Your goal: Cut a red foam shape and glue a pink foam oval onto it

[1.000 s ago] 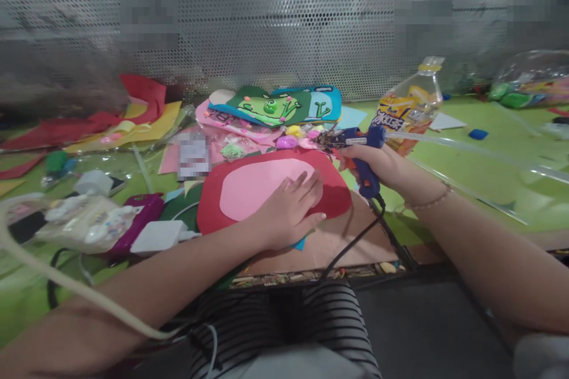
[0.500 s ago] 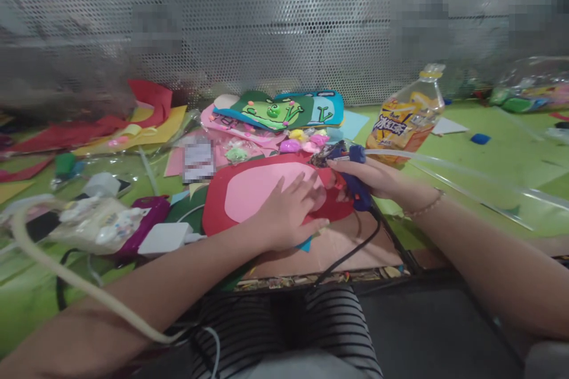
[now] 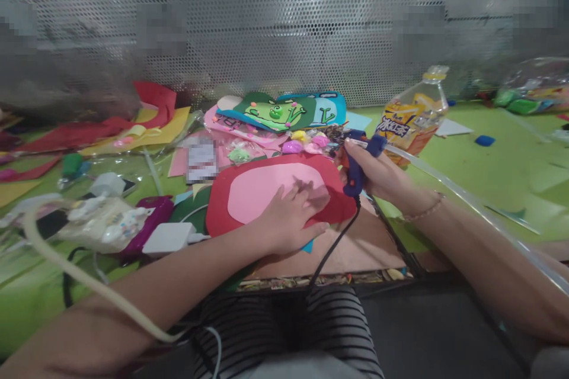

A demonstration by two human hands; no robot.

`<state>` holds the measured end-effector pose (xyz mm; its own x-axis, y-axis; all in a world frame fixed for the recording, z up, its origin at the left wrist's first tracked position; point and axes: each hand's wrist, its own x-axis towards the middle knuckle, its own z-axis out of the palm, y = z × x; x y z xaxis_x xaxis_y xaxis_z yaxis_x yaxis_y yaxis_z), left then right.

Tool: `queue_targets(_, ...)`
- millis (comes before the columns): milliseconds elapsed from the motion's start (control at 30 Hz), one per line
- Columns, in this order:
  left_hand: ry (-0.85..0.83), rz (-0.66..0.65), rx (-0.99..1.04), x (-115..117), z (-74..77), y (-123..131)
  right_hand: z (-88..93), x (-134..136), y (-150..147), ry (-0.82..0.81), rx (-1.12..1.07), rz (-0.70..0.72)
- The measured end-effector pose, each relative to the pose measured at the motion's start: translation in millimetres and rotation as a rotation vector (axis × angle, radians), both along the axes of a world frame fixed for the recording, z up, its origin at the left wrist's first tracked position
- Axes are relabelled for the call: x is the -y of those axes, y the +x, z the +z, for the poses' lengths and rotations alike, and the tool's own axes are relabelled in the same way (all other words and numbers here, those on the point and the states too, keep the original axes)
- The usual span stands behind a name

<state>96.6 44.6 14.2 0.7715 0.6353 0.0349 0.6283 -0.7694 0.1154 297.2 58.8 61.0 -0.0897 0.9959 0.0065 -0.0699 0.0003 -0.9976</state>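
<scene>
My left hand (image 3: 291,216) lies flat with its fingers spread, pressing on a pink rounded sheet (image 3: 253,189). That sheet rests on a larger red rounded sheet (image 3: 217,207). In my right hand (image 3: 377,169) is a blue hot glue gun (image 3: 355,172), its fingers wrapped round the handle. A long clear glue stick (image 3: 427,169) sticks out of the gun's back end, and a black cord hangs from its handle. The gun's nozzle points left, above the far right edge of the red sheet. Beneath the sheets is a brown board (image 3: 355,249).
Behind the sheets lie decorated green and blue cutouts (image 3: 284,112) and small bags of coloured clay (image 3: 306,142). A plastic bottle (image 3: 411,118) stands back right. On the left are a white charger (image 3: 169,238), a purple-edged case (image 3: 151,219) and red paper (image 3: 80,130).
My right hand has lifted the glue gun up and to the right, off the red sheet, and the glue stick's rear end has swung down. My left hand stays on the pink sheet.
</scene>
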Motion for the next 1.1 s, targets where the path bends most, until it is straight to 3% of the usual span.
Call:
queue_targets(167,-0.072,0.293,-0.099,-1.8,6.1,-0.2,-7.9,-4.1,1.4,-0.041,-0.064,0.077)
queue_targets(267,-0.081,0.367,-0.157,-7.0,8.1,-4.9,-13.6,-8.2,3.5,-0.046,-0.084,0.089)
queue_targets(467,-0.022,0.303,-0.19,-9.6,15.1,-6.9,-15.4,-12.7,2.8,0.042,-0.127,0.011)
queue_targets(567,0.023,0.164,-0.171,-8.5,22.6,-1.5,-11.9,-10.2,0.4,0.112,-0.135,-0.012)
queue_targets(667,0.047,0.066,-0.129,-11.9,26.9,6.6,-10.6,-9.8,-0.5,0.075,-0.117,-0.024)
queue_targets(833,0.188,0.098,-0.118,-25.9,22.3,21.6,-14.3,-17.4,2.7,-0.016,-0.029,-0.106)
queue_targets(967,0.237,0.113,-0.112,-30.4,14.4,27.5,-11.4,-20.5,12.7,-0.002,0.144,-0.14)
queue_targets(1100,0.321,0.109,-0.114,-27.3,7.5,27.2,0.4,-19.1,26.7,0.005,0.445,-0.032)
